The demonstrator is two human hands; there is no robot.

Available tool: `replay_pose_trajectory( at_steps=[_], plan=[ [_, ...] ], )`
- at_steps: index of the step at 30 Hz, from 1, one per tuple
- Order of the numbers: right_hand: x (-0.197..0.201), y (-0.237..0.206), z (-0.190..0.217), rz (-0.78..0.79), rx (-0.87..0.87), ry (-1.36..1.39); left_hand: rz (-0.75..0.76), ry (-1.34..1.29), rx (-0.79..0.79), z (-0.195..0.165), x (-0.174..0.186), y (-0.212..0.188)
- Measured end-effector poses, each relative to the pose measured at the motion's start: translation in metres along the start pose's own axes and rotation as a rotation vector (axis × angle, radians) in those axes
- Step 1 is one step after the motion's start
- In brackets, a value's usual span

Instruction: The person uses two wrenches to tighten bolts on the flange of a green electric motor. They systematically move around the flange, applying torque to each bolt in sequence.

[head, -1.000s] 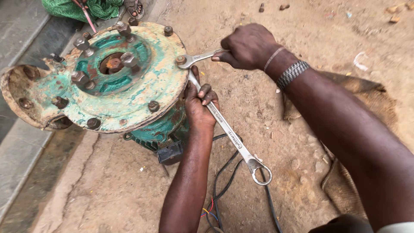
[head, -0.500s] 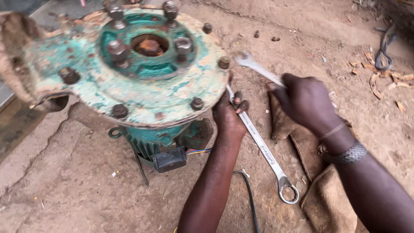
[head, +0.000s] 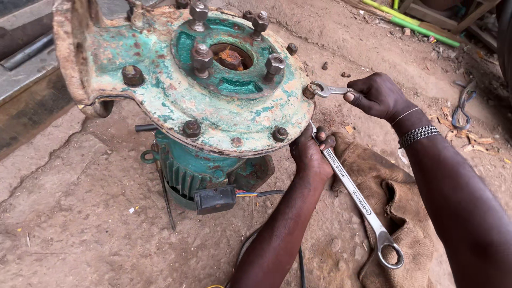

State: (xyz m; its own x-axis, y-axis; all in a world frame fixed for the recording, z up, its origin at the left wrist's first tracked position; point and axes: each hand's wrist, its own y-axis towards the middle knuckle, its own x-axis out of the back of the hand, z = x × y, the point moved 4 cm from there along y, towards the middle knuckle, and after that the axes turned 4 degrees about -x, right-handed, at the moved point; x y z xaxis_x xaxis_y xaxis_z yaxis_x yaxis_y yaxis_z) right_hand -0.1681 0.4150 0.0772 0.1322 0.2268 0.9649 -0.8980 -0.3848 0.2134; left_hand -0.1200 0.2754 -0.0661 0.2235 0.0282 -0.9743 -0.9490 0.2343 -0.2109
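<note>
A rusty green motor (head: 197,170) stands on the ground with a wide round flange plate (head: 213,101) on top, studded with bolts and nuts. My right hand (head: 376,95) grips a short spanner (head: 329,90) whose open jaw sits on a bolt (head: 309,90) at the plate's right edge. My left hand (head: 310,154) reaches under that same edge and holds a long silver spanner (head: 357,200), which slants down to the right with its ring end free.
A brown sack (head: 394,202) lies on the dirt under the long spanner. Coloured wires (head: 250,194) leave a black terminal box (head: 215,199) on the motor. Green pipes (head: 410,24) and wooden pieces lie at the back right. A concrete kerb (head: 32,69) runs along the left.
The view has shifted, so the motor sits higher and more to the left. My right hand has brought the short spanner back onto the edge bolt. My left hand keeps the long spanner below the plate.
</note>
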Motion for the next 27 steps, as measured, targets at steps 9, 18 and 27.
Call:
replay_pose_trajectory(
  at_steps=[9, 18, 27],
  plan=[
    [0.002, 0.025, 0.009, 0.093, 0.045, 0.046, -0.089, 0.055, 0.031, 0.003, 0.005, 0.004],
    [0.013, 0.042, 0.035, 0.256, 0.202, -0.335, -0.032, 0.032, -0.01, -0.004, 0.003, 0.002],
    [0.006, 0.039, 0.032, 0.204, 0.034, -0.521, -0.005, 0.006, -0.024, 0.0, -0.001, 0.005]
  ],
)
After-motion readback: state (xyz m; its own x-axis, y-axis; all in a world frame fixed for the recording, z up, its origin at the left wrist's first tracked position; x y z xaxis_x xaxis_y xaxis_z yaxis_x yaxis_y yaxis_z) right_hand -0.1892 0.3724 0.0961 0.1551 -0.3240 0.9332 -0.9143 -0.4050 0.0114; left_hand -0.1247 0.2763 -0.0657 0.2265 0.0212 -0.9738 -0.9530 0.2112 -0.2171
